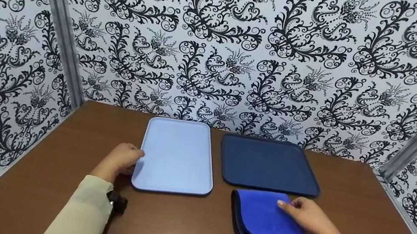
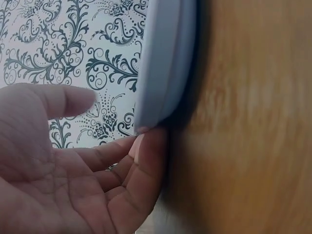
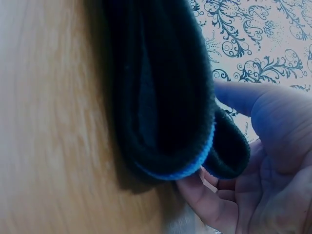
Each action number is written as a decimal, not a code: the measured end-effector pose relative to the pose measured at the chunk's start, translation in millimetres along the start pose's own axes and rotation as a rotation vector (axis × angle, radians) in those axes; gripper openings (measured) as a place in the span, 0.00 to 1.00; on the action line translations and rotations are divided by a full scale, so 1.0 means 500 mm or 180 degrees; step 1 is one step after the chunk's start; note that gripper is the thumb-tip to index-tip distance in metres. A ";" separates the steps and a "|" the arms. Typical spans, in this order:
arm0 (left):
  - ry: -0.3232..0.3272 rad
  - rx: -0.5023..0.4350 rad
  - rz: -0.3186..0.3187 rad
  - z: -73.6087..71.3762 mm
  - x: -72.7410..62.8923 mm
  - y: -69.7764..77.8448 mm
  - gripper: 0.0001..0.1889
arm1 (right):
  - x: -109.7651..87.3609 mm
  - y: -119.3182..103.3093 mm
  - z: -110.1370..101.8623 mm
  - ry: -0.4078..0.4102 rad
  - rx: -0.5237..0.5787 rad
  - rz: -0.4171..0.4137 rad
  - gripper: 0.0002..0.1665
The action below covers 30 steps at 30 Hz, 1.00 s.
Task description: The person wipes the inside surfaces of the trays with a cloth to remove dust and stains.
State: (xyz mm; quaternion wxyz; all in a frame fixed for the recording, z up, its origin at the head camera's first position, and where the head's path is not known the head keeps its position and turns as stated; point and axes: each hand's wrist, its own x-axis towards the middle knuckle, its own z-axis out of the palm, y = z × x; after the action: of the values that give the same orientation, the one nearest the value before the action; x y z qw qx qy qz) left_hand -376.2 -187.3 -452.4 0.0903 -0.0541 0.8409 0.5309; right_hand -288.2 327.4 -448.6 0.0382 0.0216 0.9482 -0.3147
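Note:
A light blue tray (image 1: 177, 156) lies at the left of centre on the brown table. My left hand (image 1: 124, 159) is at its left edge. In the left wrist view, the fingertips touch the underside of the tray's rim (image 2: 163, 68), while the thumb stands apart from it. A folded blue cloth (image 1: 264, 215) with black edging lies at the front right. My right hand (image 1: 310, 216) holds its right side, thumb on top and fingers beneath. From the right wrist view, the cloth's layered folds (image 3: 165, 97) show above those fingers.
Behind the cloth lies a dark blue tray (image 1: 268, 164), to the right of the light one. A patterned wall (image 1: 219, 51) rises along the table's back edge. Brown table top (image 1: 168, 229) shows between the arms.

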 end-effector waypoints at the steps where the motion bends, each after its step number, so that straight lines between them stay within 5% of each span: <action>1: 0.0025 -0.0004 0.0007 -0.001 -0.001 -0.001 0.21 | -0.001 -0.001 0.000 -0.0013 0.0018 0.0000 0.28; 16: 0.0035 0.0214 -0.0083 -0.019 -0.007 -0.007 0.25 | 0.000 0.005 -0.003 -0.0081 0.0200 -0.0243 0.18; 30: 0.0307 0.0160 0.0031 -0.009 -0.003 -0.012 0.22 | -0.009 0.001 0.014 0.0025 0.0581 -0.0014 0.22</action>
State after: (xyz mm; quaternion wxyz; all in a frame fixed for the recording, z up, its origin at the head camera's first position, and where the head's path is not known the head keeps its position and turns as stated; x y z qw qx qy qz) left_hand -374.2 -193.9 -455.6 0.0484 -0.0732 0.8575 0.5069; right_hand -283.1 323.7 -454.0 0.0316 0.0242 0.9158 -0.3997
